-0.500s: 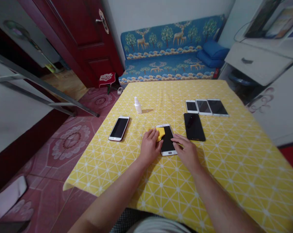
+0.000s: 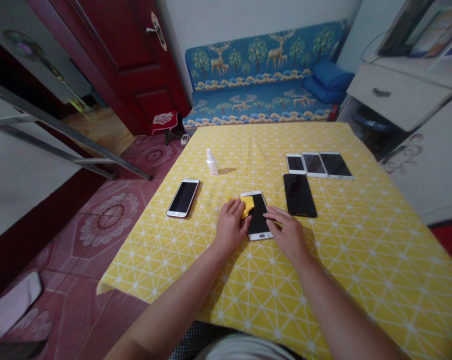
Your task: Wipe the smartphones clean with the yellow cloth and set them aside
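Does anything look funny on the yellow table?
Just one small thing: the near left corner of the yellow tablecloth hangs past the table edge in a loose flap, so it doesn't lie flat like the rest of the cloth.

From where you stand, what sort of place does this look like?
Probably a room in someone's home: there's a blue deer-print sofa, a dark red door, and a yellow-covered table with phones laid out.

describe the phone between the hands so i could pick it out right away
On the yellow patterned tablecloth, look toward the middle, nearest the person. There a white-framed smartphone lies screen up between the left hand and the right hand. Only this phone has a yellow cloth touching its upper left edge.
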Motion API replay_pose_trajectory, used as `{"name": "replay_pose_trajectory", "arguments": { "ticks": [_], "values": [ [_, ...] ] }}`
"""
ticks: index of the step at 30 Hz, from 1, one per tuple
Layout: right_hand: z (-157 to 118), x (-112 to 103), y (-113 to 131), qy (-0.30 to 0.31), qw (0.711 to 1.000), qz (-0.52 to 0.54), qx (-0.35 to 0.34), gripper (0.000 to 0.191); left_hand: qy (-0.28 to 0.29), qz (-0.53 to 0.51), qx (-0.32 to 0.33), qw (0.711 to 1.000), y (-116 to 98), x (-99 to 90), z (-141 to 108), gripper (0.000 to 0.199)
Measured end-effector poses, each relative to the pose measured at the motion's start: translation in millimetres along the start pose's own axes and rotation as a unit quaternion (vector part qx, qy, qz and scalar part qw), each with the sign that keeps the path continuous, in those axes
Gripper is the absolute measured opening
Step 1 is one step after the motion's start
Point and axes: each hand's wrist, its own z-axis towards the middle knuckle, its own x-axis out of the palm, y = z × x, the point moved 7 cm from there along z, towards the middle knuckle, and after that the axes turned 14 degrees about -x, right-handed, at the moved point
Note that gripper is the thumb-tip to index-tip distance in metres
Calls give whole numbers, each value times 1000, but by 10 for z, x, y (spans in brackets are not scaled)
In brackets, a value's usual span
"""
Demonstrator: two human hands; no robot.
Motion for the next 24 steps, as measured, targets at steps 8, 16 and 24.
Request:
{"name": "replay_pose_trajectory", "arguments": {
  "ticks": [8, 16, 24],
  "values": [
    [-6, 10, -15, 0, 1000, -10, -1, 24, -7, -1, 3, 1000, -8, -9, -3, 43],
    [-4, 15, -1, 3, 1000, -11, -9, 25, -4, -2, -3, 1000, -2, -6, -7, 43],
    [-4, 20, -2, 9, 1000, -7, -9, 25, -5, 5, 4, 1000, -4, -8, -8, 44]
  ]
}}
